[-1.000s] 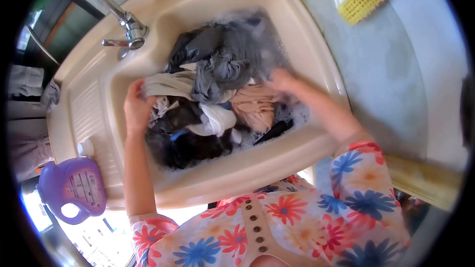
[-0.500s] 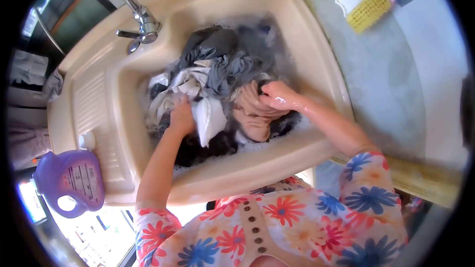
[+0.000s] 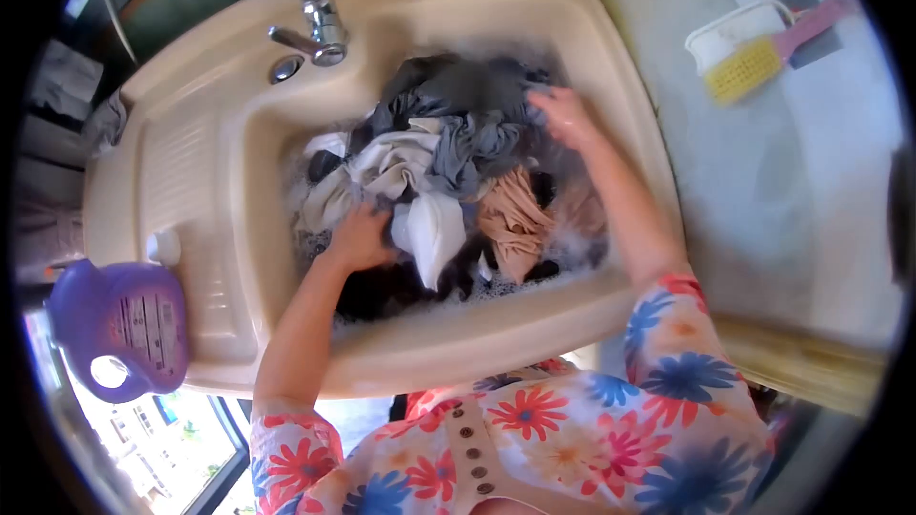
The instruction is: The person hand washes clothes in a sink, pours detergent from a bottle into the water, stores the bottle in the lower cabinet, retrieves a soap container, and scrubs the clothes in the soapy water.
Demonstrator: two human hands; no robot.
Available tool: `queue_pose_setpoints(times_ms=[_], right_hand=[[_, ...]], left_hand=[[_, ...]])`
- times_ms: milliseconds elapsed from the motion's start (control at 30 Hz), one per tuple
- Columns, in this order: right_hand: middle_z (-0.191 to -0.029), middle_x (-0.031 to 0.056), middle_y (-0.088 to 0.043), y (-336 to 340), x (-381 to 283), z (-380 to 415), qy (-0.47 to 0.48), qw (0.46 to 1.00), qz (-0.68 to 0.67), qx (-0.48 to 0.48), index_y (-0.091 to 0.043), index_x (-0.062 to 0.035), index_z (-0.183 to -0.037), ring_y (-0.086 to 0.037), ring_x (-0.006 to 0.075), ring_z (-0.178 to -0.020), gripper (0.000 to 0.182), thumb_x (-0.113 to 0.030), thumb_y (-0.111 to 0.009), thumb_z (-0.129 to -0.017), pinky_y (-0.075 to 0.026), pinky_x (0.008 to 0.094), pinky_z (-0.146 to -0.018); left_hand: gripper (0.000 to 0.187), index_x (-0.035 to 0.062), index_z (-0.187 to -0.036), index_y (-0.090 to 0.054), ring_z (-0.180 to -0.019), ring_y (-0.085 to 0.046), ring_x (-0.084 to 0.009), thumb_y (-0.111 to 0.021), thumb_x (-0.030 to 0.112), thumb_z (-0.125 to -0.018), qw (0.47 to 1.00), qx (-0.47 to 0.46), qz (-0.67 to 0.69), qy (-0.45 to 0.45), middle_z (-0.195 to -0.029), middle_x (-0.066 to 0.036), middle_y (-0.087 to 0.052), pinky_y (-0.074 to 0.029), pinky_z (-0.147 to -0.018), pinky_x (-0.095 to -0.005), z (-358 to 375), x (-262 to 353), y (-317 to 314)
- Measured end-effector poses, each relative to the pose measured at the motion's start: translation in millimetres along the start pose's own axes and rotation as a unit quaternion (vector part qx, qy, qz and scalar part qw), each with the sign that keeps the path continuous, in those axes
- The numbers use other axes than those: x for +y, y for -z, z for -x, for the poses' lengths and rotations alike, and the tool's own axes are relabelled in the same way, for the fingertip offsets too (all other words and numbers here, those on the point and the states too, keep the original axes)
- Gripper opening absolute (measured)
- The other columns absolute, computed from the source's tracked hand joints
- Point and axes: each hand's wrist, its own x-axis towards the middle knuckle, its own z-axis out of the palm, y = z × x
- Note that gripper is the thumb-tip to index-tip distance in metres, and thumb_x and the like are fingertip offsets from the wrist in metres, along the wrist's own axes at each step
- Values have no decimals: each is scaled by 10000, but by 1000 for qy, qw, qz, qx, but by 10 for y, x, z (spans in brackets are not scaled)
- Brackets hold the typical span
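So the right hand (image 3: 565, 116) has moved off the peach cloth (image 3: 515, 224) and up to the far end of the dark grey cloth (image 3: 468, 85), while the left hand (image 3: 363, 236) is still at the left of the pile. Right fingers look loosely parted at the grey edge, but I can't tell if they've got hold of anything. Left fingers are a bit spread, down between the pale cloth (image 3: 391, 164) and the white cloth (image 3: 434, 233); can't tell if they're pinching fabric either.

All that cloth sits heaped mid-frame in sudsy water. I'd guess it's soft and floppy but heavy when soaked, kinda slippery too, so I'd grab a bunched fold with the whole hand rather than a loose edge. Not fragile, I reckon. Looks-wise: grey is twisted and rumpled, peach is gathered in creases, white is smoother, and black cloth (image 3: 382, 294) is mostly under at the bottom.

Around it there's the beige sink (image 3: 477, 329), tap (image 3: 322, 23) upper left, purple bottle (image 3: 129, 319) lower left, yellow-bristled brush (image 3: 749, 71) upper right.
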Motion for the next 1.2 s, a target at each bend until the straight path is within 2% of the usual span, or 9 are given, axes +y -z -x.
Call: queue_pose_setpoints(times_ms=[67,367,533,633,767,900,933,1100,1200], right_hand=[[-612,-25,-491,177,-372,375,50,995,-79,-23,-594,-73,-872,-302,23,-387,181,-245,-594,-815,-186,185,-338],[-659,-38,-525,189,-1579,1614,278,939,-203,-12,-587,-58,-850,-375,26,-441,188,-235,-625,-799,-234,171,-376],[-696,-18,-539,265,-2136,1968,399,867,-286,-88,-562,-68,-829,-396,36,-485,194,-259,-593,-811,-254,192,-404],[-689,47,-602,249,-2321,1725,470,820,-267,-188,-578,-113,-862,-508,168,-487,230,-331,-506,-853,-362,326,-394],[-633,-19,-496,-97,-1919,1330,390,909,-147,-18,-518,-84,-761,-381,33,-489,267,-338,-564,-828,-257,201,-423],[-713,90,-553,-920,-254,268,333,931,120,93,-498,-41,-858,-533,163,-649,297,-333,-548,-831,-435,305,-592],[-835,146,-572,-1182,7,529,225,969,92,-47,-502,-35,-933,-548,232,-845,282,-286,-548,-813,-419,400,-755],[-999,118,-528,-1230,461,822,630,668,391,-65,-517,-48,-974,-444,277,-1021,348,-302,-569,-742,-275,453,-903],[-1006,105,-531,-900,409,376,512,711,480,-37,-550,-53,-973,-449,264,-1009,356,-338,-531,-761,-294,416,-880]], left_hand=[[737,101,-1236,-450,-1223,-309,-359,-701,382,-603,1000,4,8,-4,-1342,-192,-299,-345,-969,-423,36,43,36],[482,65,-1079,-563,-879,-569,-315,-658,252,-645,964,192,157,-97,-968,-174,-583,-455,-755,-387,143,423,700],[498,83,-1123,-531,-783,-589,-327,-680,222,-668,839,412,269,-232,-802,-191,-606,-460,-712,-358,-481,1034,781],[488,15,-1127,-511,-761,-602,-295,-664,198,-701,820,292,433,-234,-807,-168,-620,-464,-695,-336,-701,1390,767],[371,-81,-1052,-499,-778,-601,-209,-594,85,-735,587,56,799,-116,-857,-107,-624,-480,-681,-337,-491,1247,787],[335,-35,-1074,-503,-822,-593,-228,-550,59,-756,625,45,779,-19,-970,-130,-594,-487,-720,-333,-235,641,493],[333,-30,-1080,-503,-840,-589,-228,-538,52,-759,625,83,774,49,-976,-131,-592,-484,-733,-336,-140,534,445],[339,-22,-1104,-500,-873,-577,-225,-518,36,-770,649,53,751,108,-999,-126,-587,-477,-744,-338,-119,-237,-10],[349,-13,-1116,-499,-854,-579,-222,-527,44,-773,637,65,759,113,-990,-117,-590,-479,-732,-334,-164,-212,-76]])
